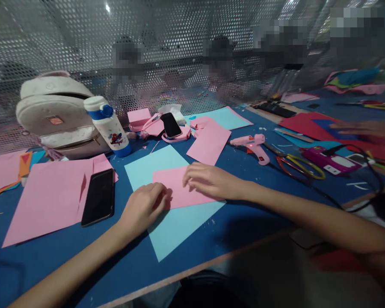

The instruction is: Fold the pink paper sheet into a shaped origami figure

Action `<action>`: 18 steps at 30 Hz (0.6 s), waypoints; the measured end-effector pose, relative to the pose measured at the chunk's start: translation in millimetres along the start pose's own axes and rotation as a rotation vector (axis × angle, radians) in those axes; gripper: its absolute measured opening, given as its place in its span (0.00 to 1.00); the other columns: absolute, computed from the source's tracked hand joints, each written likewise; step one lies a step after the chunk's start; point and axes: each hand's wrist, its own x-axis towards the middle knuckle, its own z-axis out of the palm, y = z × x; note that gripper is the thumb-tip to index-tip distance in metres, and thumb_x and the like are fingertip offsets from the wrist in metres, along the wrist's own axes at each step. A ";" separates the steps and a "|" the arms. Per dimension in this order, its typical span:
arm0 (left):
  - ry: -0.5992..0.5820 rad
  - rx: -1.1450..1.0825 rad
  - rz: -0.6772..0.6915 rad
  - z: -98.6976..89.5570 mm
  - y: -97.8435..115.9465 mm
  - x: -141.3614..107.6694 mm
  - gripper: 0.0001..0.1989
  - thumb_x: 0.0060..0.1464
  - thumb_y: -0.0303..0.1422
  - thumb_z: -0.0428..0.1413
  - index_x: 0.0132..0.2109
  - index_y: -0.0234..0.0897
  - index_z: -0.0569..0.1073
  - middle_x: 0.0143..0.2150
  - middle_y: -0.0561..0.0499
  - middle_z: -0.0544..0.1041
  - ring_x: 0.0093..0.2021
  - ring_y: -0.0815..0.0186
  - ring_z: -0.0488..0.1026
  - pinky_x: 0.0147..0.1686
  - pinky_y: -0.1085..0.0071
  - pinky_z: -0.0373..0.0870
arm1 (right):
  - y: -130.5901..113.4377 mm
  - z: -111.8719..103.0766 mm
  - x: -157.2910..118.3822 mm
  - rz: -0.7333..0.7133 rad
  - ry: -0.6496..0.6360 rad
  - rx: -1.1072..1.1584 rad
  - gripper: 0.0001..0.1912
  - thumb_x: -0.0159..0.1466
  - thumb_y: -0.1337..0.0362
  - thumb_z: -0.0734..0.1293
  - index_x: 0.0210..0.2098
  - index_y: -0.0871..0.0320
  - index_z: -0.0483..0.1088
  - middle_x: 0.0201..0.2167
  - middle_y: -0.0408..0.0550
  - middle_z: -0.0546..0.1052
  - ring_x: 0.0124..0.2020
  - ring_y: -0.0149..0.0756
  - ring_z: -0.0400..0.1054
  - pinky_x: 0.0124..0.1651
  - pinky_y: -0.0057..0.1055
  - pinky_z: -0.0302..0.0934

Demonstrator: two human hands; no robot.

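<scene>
A pink sheet of paper [176,182] lies on top of a light blue sheet [170,231], set at an angle to it. My left hand [144,203] is at the pink sheet's left edge, its fingers curled and closed on that edge. Across the pink sheet's upper right part rests my right hand [210,180]; its fingers are loosely bent and apart from the thumb, with nothing held. A second pink piece of paper [210,141] lies just beyond. To the left, a black phone [99,196] overlaps a large pink sheet [48,196].
A pink glue gun [252,145], scissors [300,166] and a purple device with a cable [332,160] lie to the right. A bottle [109,126] and white backpack [60,115] stand back left. Behind is a perforated metal screen [173,51]. Another person's hand [359,128] is far right.
</scene>
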 end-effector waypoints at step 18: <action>0.005 -0.004 0.212 13.3 -29.0 0.5 0.12 0.67 0.31 0.48 0.33 0.36 0.67 0.28 0.54 0.68 0.29 0.66 0.64 0.32 0.69 0.54 | 37.7 44.7 -9.7 -0.191 -0.032 -0.440 0.12 0.69 0.62 0.60 0.31 0.58 0.68 0.28 0.44 0.72 0.31 0.35 0.59 0.34 0.32 0.49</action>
